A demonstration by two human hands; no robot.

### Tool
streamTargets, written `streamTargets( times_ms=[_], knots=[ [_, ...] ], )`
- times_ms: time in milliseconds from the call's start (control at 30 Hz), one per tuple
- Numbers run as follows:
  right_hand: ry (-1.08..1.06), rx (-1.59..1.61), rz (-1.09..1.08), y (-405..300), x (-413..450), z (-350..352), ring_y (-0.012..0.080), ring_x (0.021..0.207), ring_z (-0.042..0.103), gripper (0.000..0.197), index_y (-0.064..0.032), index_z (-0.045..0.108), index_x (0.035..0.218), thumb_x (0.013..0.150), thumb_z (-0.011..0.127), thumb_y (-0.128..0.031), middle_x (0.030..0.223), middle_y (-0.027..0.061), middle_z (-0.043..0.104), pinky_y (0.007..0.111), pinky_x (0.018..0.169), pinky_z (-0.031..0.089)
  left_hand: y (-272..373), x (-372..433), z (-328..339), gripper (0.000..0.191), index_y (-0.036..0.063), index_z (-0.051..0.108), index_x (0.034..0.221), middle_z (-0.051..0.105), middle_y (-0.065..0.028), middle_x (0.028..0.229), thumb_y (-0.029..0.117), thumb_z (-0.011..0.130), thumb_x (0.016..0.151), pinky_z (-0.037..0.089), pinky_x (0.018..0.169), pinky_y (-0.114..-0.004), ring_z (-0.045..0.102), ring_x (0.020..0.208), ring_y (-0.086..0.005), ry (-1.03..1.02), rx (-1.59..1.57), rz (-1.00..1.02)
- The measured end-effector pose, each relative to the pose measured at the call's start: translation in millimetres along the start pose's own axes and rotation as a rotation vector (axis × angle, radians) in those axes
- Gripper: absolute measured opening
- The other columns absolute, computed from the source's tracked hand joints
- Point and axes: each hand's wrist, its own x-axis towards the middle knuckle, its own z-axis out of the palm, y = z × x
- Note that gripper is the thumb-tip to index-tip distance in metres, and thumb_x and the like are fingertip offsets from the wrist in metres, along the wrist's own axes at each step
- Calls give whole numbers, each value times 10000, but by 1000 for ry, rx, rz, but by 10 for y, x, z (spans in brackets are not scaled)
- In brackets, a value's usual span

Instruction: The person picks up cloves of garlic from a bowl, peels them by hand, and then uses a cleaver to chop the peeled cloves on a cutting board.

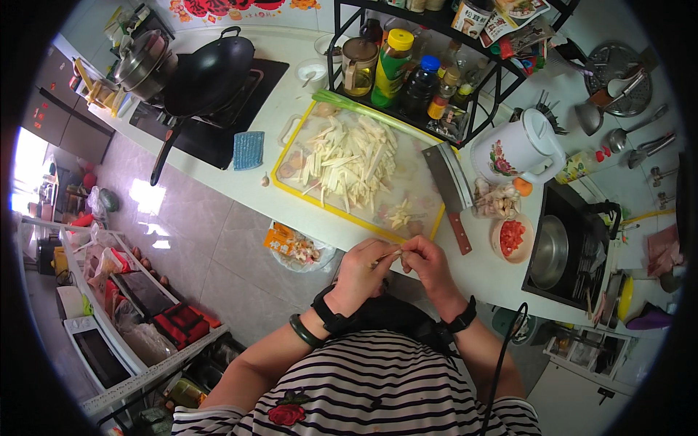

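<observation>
My left hand and my right hand meet just past the counter's front edge, fingertips pinching a small pale piece, perhaps a garlic clove. Beyond them lies a yellow-rimmed cutting board with a heap of pale cut strips and a small pile of garlic pieces. A green onion rests along its back edge. The cleaver lies at the board's right, its red-brown handle towards me. Right of it are a container of garlic and a bowl of chopped red pieces.
A black wok sits on the stove at the left, handle overhanging the counter edge. A blue sponge cloth lies nearby. Bottles fill the black rack behind the board. A white kettle and the sink are right. Below the counter is a waste bag.
</observation>
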Motion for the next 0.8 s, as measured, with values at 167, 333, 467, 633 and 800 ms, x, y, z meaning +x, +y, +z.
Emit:
streamTargets(
  times_ms=[167,333,467,633,800],
  knots=[
    [45,-9,-2,34,1,-25,80,684,542,16,-15,569,943,929,560,-13,758,13,576,233,649,466,-14,-5,67,144,20,716,978,678,-108,879,1,715,835,536,671,-315,674,753,-235,-5,-64,-75],
    [56,-166,-88,67,11,-64,76,688,539,23,-16,564,942,937,547,-2,768,11,578,230,657,469,37,14,79,110,-1,723,973,698,-60,851,25,730,867,515,669,-254,654,747,-121,-22,-210,-225],
    [48,-162,-116,-16,-2,-62,53,708,571,73,-5,595,972,950,612,-72,786,0,614,215,643,483,-25,8,80,123,18,712,967,674,-84,859,6,728,845,519,646,-271,655,723,-162,-12,-234,-278],
    [-50,-216,-68,-214,30,-92,59,735,594,82,3,604,975,945,635,-67,825,12,644,214,665,489,-17,46,21,124,24,706,967,670,-92,851,6,723,846,528,652,-291,659,719,-184,-14,-195,-212],
    [-54,-187,-57,-175,52,-116,45,715,560,67,-5,606,968,934,635,-56,804,-5,616,200,647,464,52,59,-2,143,11,716,987,699,-92,904,-10,714,846,537,688,-278,684,795,-190,-19,-57,-59]
  ],
)
